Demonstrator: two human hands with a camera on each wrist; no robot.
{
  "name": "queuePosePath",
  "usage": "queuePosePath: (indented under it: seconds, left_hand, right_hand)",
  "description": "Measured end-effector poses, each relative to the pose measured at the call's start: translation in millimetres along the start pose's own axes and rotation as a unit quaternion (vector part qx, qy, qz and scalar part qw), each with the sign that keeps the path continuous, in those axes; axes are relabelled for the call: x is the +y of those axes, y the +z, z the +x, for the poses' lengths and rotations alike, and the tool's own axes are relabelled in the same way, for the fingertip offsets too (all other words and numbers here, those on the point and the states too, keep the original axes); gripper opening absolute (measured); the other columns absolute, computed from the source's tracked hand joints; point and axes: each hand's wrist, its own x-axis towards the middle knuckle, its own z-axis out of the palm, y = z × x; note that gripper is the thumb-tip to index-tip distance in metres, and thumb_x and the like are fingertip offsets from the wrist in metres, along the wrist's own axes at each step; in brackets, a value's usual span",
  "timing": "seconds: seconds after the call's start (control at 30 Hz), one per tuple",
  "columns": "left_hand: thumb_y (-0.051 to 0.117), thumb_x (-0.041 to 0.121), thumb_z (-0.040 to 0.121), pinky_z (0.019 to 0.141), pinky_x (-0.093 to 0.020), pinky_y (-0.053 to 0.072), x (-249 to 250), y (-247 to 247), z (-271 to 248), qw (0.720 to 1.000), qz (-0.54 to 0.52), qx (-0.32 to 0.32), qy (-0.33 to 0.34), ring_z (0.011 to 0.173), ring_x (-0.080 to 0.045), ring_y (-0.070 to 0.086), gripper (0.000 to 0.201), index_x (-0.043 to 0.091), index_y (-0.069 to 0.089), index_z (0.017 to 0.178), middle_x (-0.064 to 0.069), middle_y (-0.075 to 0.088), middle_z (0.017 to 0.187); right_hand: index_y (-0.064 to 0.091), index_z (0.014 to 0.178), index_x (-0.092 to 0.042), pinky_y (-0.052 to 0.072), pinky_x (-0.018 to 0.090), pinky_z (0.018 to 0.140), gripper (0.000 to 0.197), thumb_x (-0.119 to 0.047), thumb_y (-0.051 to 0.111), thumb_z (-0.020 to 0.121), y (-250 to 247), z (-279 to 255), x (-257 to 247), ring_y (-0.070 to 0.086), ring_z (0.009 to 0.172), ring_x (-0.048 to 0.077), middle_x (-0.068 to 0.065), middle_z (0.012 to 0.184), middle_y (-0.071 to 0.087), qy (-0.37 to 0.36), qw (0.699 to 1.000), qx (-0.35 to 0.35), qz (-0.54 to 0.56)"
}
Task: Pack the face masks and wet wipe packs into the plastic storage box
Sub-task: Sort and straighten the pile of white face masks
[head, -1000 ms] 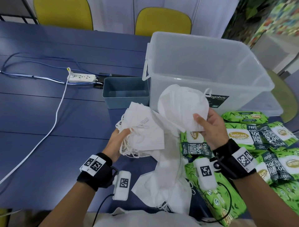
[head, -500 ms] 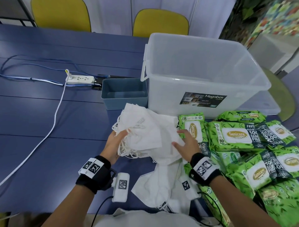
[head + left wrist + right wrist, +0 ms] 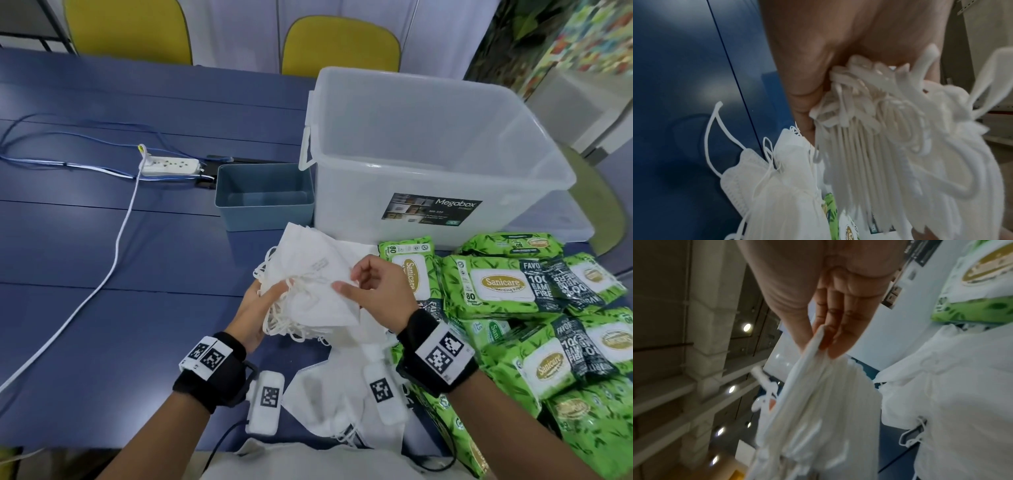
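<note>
A stack of white face masks (image 3: 315, 284) is held just above the blue table, in front of the storage box. My left hand (image 3: 260, 301) grips its left end, where the ear loops bunch up (image 3: 859, 100). My right hand (image 3: 349, 279) pinches the stack's right edge between thumb and fingers (image 3: 818, 340). More loose masks (image 3: 329, 387) lie on the table below my wrists. The clear plastic storage box (image 3: 349, 205) stands open behind them; I see nothing inside it. Green wet wipe packs (image 3: 496, 287) are piled to the right.
A small blue-grey bin (image 3: 263, 195) sits against the box's left side. A white power strip (image 3: 169, 166) and its cable (image 3: 113, 257) lie at the left. The box lid (image 3: 555, 222) lies at the back right. Two yellow chairs (image 3: 339, 44) stand beyond the table.
My right hand came down from in front of the box, where it held a bunch of masks, touched the pile, and now pinches the stack in my left hand.
</note>
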Motion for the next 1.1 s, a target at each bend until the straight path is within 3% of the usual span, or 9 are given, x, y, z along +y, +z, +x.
queuePosePath:
  seconds: [0.13,0.23,0.33,0.43,0.57,0.7,0.93,1.03,1.1]
  left_hand:
    - [0.091,0.054,0.04,0.075,-0.032,0.057,3,0,-2,1.0,-0.007,-0.01,0.013,0.107,-0.025,0.066,0.108,0.008,0.051,0.13,-0.01,0.066,0.12]
    - [0.09,0.053,0.042,0.078,-0.032,0.057,5,0,-3,1.0,-0.003,-0.011,0.018,0.109,-0.025,0.065,0.106,0.011,0.051,0.13,-0.008,0.066,0.121]
    - [0.089,0.048,0.047,0.08,-0.031,0.057,6,0,-2,1.0,0.003,-0.009,0.013,0.11,-0.025,0.064,0.099,0.011,0.051,0.131,-0.007,0.066,0.122]
    - [0.081,0.039,0.058,0.089,-0.038,0.053,6,0,-1,1.0,0.013,-0.008,0.007,0.111,-0.026,0.064,0.083,0.012,0.051,0.131,-0.007,0.066,0.121]
    - [0.079,0.037,0.058,0.09,-0.043,0.052,6,3,-1,1.0,0.023,-0.01,0.002,0.108,-0.027,0.065,0.08,0.012,0.052,0.129,-0.009,0.067,0.119]
    - [0.079,0.037,0.059,0.092,-0.046,0.051,9,5,-2,1.0,0.029,-0.009,0.005,0.108,-0.029,0.065,0.081,0.009,0.051,0.13,-0.011,0.066,0.12]
    - [0.08,0.036,0.055,0.083,-0.037,0.055,11,2,-6,0.997,0.069,-0.029,0.013,0.105,-0.027,0.066,0.084,0.01,0.05,0.129,-0.01,0.068,0.118]
    - [0.076,0.032,0.054,0.071,-0.023,0.054,7,1,-8,0.995,0.099,-0.024,0.022,0.089,-0.02,0.069,0.084,0.004,0.049,0.128,-0.018,0.068,0.102]
    - [0.073,0.033,0.055,0.072,-0.022,0.054,6,1,-8,0.992,0.119,-0.036,0.021,0.09,-0.017,0.069,0.083,0.006,0.049,0.13,-0.018,0.066,0.108]
  right_hand:
    - [0.056,0.091,-0.022,0.045,0.022,0.055,0.028,-0.007,0.076,0.076,-10,1,4,0.049,0.052,0.009,0.003,0.063,0.055,0.005,0.998,0.021,0.055]
    - [0.055,0.098,-0.028,0.056,0.034,0.067,0.032,-0.004,0.069,0.082,-24,4,1,0.069,0.073,0.018,0.007,0.088,0.072,0.016,0.992,0.098,0.08]
    - [0.06,0.097,-0.018,0.057,0.028,0.069,0.025,0.002,0.066,0.082,-43,6,-8,0.069,0.075,0.008,-0.005,0.09,0.074,-0.036,0.975,0.166,0.143]
    - [0.067,0.083,-0.019,0.053,0.029,0.085,0.028,0.009,0.064,0.078,-56,2,-19,0.066,0.099,0.014,-0.006,0.098,0.073,-0.163,0.965,0.126,0.163]
    - [0.071,0.069,-0.031,0.038,0.04,0.105,0.021,-0.01,0.07,0.07,-53,3,-20,0.044,0.128,0.024,0.006,0.132,0.049,-0.248,0.961,0.06,0.106]
    - [0.073,0.071,-0.033,0.046,0.023,0.088,0.038,0.003,0.062,0.074,-45,1,-10,0.058,0.107,0.014,0.003,0.111,0.061,-0.213,0.966,0.014,0.149]
    - [0.066,0.099,-0.009,0.053,0.025,0.064,0.029,0.005,0.054,0.078,-33,-3,-15,0.063,0.081,0.012,0.0,0.102,0.068,-0.071,0.963,-0.038,0.257]
    - [0.065,0.107,-0.025,0.053,0.028,0.067,0.033,-0.001,0.061,0.084,-25,1,-13,0.06,0.076,0.016,0.013,0.095,0.067,-0.115,0.982,-0.054,0.14]
    - [0.059,0.117,-0.038,0.045,0.032,0.067,0.046,-0.01,0.064,0.082,-18,4,-8,0.049,0.069,0.023,0.024,0.075,0.054,-0.114,0.985,-0.102,0.084]
